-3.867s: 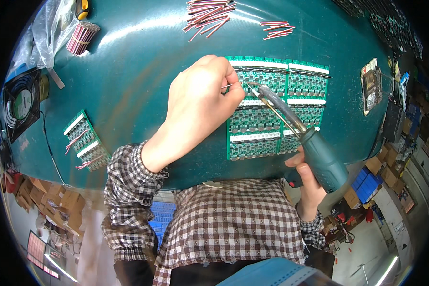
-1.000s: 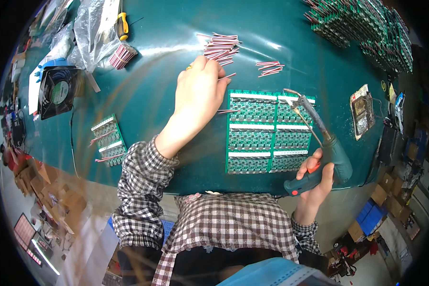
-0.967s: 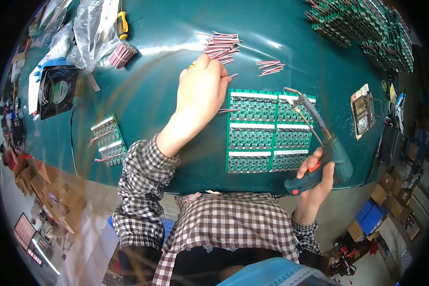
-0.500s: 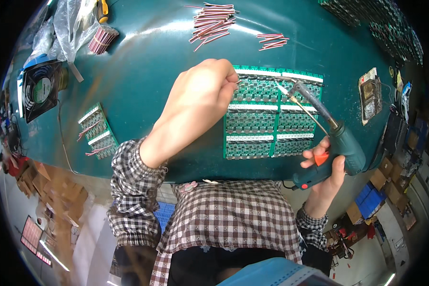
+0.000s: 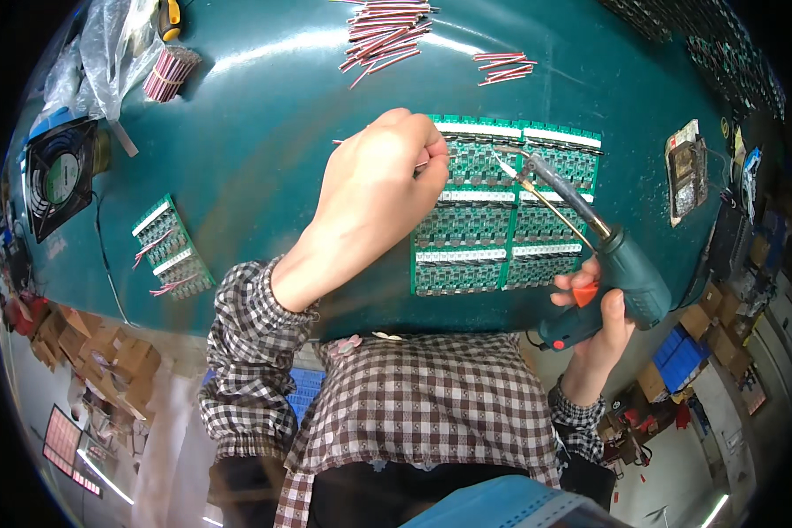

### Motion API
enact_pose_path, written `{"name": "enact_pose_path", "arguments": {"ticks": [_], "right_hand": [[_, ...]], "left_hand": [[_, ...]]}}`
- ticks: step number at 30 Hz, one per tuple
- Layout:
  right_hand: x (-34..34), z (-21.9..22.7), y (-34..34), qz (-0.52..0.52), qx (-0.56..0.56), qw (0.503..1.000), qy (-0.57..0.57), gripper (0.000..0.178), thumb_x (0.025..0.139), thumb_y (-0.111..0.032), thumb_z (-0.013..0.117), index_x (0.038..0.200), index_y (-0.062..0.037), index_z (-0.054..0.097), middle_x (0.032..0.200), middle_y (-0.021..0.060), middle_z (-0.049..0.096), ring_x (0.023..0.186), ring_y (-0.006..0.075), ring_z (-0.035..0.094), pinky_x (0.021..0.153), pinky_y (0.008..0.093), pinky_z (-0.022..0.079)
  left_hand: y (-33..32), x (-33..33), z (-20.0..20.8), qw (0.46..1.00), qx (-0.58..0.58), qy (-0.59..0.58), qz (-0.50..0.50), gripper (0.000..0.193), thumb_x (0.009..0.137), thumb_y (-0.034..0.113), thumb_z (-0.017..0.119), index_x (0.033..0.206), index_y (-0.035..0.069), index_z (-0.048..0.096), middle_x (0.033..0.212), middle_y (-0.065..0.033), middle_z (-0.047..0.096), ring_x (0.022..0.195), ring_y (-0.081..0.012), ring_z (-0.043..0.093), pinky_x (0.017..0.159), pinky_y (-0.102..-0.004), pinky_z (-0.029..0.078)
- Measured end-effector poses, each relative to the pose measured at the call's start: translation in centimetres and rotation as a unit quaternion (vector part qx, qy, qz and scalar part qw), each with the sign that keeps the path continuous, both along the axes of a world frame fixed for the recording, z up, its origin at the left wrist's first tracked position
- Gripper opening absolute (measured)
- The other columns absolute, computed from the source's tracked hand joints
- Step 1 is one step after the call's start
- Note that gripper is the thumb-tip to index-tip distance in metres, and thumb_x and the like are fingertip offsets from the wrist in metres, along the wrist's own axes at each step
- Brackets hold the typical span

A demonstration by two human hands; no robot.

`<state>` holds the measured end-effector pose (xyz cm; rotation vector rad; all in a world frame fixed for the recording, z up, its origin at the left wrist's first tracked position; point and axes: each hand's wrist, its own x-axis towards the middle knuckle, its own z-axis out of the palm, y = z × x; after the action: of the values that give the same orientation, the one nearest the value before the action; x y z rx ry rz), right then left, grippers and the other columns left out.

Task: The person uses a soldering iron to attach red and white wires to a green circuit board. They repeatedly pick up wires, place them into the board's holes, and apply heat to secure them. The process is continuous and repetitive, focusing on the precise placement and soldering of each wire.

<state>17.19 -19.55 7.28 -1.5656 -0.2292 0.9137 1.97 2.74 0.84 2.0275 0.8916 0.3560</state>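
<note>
My right hand [image 5: 600,319] grips a green soldering gun [image 5: 635,273] with an orange trigger. Its angled hot tip and thin feed tube point left, over the upper rows of a green circuit board panel [image 5: 462,231]. My left hand [image 5: 380,172] is closed in a pinch at the panel's upper left corner. A short red-and-white wire [image 5: 338,142] is in its fingers; one end shows left of the knuckles, while the pinched part is mostly hidden. White strips and dark components run in rows across the panel.
Far back lie a heap of cut wires [image 5: 385,33] and a smaller group [image 5: 503,67]. At left are a smaller board piece [image 5: 172,246] with wires, a black fan [image 5: 62,180], a banded wire bundle [image 5: 171,74] and plastic bags. A soldering-tip cleaning tray [image 5: 685,172] sits at right.
My left hand has shifted slightly right, and a wire end now shows beside it. The soldering gun's tip has moved a little left. The whole view has shifted slightly.
</note>
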Motion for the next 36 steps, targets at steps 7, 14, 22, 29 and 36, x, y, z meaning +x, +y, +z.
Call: {"name": "enact_pose_path", "arguments": {"ticks": [7,14,22,29,36], "right_hand": [[-0.25,-0.01,-0.01,0.012,-0.035,0.999,-0.015,0.051,0.088,-0.033,0.063,0.113,0.0100,0.053,0.085,0.0146,0.062,0.078,0.0275,0.067,0.062,0.0345,0.061],[-0.49,0.21,0.47,0.008,-0.049,0.999,-0.005,0.045,0.084,-0.023,0.066,0.110,0.0122,0.055,0.082,0.0166,0.063,0.073,0.0281,0.068,0.062,0.0356,0.061],[-0.71,-0.07,0.65,0.011,-0.062,0.998,0.009,0.042,0.084,-0.018,0.066,0.110,0.0127,0.055,0.082,0.0184,0.064,0.071,0.0258,0.067,0.062,0.0353,0.061],[-0.84,-0.16,0.76,0.017,-0.064,0.998,0.008,0.039,0.085,-0.017,0.066,0.112,0.0098,0.056,0.091,0.0182,0.064,0.071,0.0232,0.067,0.060,0.0346,0.061],[-0.85,-0.25,0.85,0.016,-0.073,0.997,0.005,0.038,0.085,-0.016,0.066,0.112,0.0085,0.057,0.093,0.0177,0.064,0.070,0.0220,0.066,0.058,0.0340,0.060]], "left_hand": [[-0.70,0.13,-0.30,1.000,0.022,-0.009,0.012,0.007,0.073,0.005,0.066,0.074,0.004,0.059,0.070,-0.0056,0.056,0.058,-0.0173,0.055,0.055,-0.0297,0.045],[-0.59,0.14,-0.49,1.000,0.020,-0.003,0.011,0.007,0.072,0.005,0.066,0.073,0.004,0.059,0.069,-0.0052,0.056,0.057,-0.0172,0.055,0.055,-0.0299,0.046],[-0.59,0.19,-0.42,1.000,0.004,-0.006,0.018,0.007,0.072,0.004,0.065,0.073,0.004,0.058,0.069,-0.0054,0.056,0.057,-0.0171,0.054,0.054,-0.0296,0.044],[-0.67,0.29,-0.36,1.000,0.008,0.001,0.021,0.007,0.072,0.003,0.064,0.073,0.003,0.058,0.069,-0.0066,0.056,0.057,-0.0177,0.054,0.053,-0.0300,0.044],[-0.83,0.33,-0.47,1.000,0.023,0.004,0.021,0.007,0.072,0.003,0.064,0.073,0.003,0.057,0.070,-0.0064,0.056,0.057,-0.0183,0.055,0.054,-0.0302,0.045]]}}
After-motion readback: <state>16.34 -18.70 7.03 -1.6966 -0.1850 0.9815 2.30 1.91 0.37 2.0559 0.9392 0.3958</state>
